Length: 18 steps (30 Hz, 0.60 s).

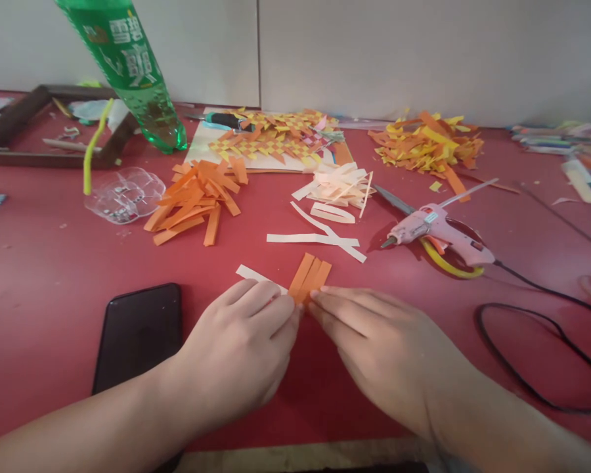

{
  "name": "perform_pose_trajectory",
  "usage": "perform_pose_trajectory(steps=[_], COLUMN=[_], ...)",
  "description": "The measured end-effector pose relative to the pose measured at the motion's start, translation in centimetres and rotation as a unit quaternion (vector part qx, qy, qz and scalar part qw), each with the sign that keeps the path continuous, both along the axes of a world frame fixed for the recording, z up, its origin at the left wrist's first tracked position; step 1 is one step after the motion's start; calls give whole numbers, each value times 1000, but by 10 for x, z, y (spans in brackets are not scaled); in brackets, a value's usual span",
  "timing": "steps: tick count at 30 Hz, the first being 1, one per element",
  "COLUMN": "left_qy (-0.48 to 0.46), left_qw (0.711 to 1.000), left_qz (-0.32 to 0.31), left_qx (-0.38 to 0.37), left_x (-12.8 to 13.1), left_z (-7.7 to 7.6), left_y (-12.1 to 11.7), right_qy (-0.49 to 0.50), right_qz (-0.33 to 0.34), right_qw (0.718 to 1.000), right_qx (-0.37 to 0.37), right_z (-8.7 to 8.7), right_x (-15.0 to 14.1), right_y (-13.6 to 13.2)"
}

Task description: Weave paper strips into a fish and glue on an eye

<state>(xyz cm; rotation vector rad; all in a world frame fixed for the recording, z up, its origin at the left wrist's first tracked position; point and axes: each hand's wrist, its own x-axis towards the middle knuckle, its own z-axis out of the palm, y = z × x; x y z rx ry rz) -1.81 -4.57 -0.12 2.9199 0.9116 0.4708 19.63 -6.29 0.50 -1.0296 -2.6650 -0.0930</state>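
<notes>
My left hand (pixel 241 345) and my right hand (pixel 379 358) meet at the middle of the red table (pixel 44 282). Both press their fingertips on a small bundle of orange paper strips (pixel 311 276) that fans away from me. A cream strip (pixel 250 272) pokes out sideways from under my left fingers. The fingers of both hands are close together and pinch the near ends of the strips.
A black phone (pixel 138 332) lies left of my left hand. Beyond are an orange strip pile (pixel 197 200), cream strips (pixel 332 197), a woven orange-yellow sheet (pixel 270 141), a scrap heap (pixel 428 148), a pink glue gun (pixel 440 233) with black cord (pixel 532 341), a green bottle (pixel 138 72), a wooden frame (pixel 14 125).
</notes>
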Motion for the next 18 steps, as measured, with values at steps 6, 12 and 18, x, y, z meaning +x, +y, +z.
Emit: perform_pose_trajectory(steps=[6,12,18], left_qy=[-14,-31,-53], left_qw=[1000,999,998], left_qz=[8,16,11], left_qx=[21,25,25], left_x=[1,1,1], left_z=[0,0,2], left_y=[0,1,2], right_qy=[-18,-9,57], right_qz=[-8,-18,-2], right_qw=[999,1000,994], right_qx=[27,8,-96], right_z=[-3,-6,-5], right_x=[-10,-14,1], right_y=[2,4,12])
